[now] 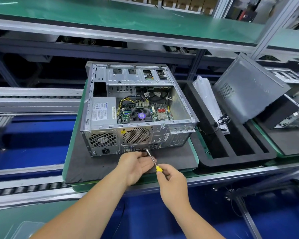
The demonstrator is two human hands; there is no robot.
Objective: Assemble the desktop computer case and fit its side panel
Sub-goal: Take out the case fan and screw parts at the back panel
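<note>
Your right hand (pixel 171 180) hiding most of the screwdriver (pixel 154 161) handle, its tip lost behind your left hand's (pixel 136 165) fingertips, rear ports (pixel 141 148) there too small to tell

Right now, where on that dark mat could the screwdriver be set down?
The dark grey foam mat is bare left of the left hand, between the open silver computer case and the mat's near edge. Another bare strip lies right of the right hand, toward the black foam tray. It is crowded where both hands meet the yellow-handled screwdriver.

left hand (pixel 136 165): bare, no glove, no ring
right hand (pixel 173 181): bare, no glove
forearms: bare, no sleeves showing
</note>
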